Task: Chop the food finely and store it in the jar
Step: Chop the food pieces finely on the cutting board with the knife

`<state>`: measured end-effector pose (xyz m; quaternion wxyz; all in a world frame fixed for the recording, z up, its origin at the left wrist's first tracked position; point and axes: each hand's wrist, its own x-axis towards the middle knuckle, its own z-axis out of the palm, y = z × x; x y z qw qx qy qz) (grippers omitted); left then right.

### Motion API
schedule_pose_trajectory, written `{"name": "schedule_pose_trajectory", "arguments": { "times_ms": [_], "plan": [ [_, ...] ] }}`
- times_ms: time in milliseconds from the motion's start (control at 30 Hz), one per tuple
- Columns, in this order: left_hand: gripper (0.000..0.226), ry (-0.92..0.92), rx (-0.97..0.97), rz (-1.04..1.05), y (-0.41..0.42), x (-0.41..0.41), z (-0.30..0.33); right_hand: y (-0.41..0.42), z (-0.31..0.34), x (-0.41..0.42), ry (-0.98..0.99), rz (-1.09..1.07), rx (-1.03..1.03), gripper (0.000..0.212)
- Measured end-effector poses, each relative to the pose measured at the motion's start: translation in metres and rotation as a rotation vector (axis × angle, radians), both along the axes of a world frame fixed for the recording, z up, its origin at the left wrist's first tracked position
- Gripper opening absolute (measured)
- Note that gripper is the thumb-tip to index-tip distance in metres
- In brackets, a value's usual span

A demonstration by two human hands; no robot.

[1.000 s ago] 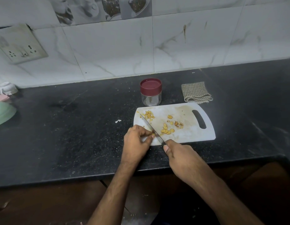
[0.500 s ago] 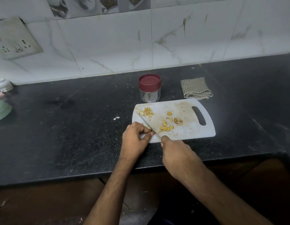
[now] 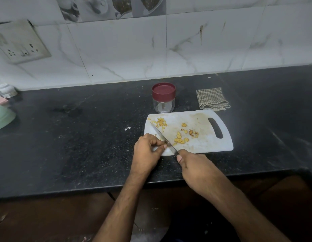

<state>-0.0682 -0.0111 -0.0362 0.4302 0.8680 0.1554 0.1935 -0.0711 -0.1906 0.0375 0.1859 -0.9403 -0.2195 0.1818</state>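
Right hand (image 3: 195,165): gripped the knife handle at the board's near edge, fingers wrapped round it; the handle itself was hidden inside the fist.
Knife (image 3: 162,136): the blade ran from the right hand up and to the left across the board's near-left corner, its tip close to the chopped pile.
Left hand (image 3: 148,149): curled fingers pinched a small piece of food against the blade at the board's near-left edge; the piece was too small to make out.
Board (image 3: 204,145): white, handle slot on the right, lying flat on the black counter (image 3: 82,137).
Chopped pile (image 3: 161,122): fine yellow bits at the board's far-left corner.
Whole pieces (image 3: 181,139): larger yellow pieces near the middle of the board, right of the blade.
Jar (image 3: 163,97): clear, dark red lid on, standing just beyond the board's far-left edge.
Cloth (image 3: 211,99): checked, folded, right of the jar.
Bowl (image 3: 2,117): green, at the far left edge.
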Motion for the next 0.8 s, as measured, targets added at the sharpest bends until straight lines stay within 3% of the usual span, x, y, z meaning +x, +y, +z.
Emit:
{"name": "schedule_pose_trajectory", "arguments": {
  "times_ms": [800],
  "plan": [
    [0.007, -0.006, -0.011, 0.022, -0.001, 0.001, 0.0, -0.008, 0.016, 0.009, 0.051, 0.049, -0.043, 0.03]
  ]
}}
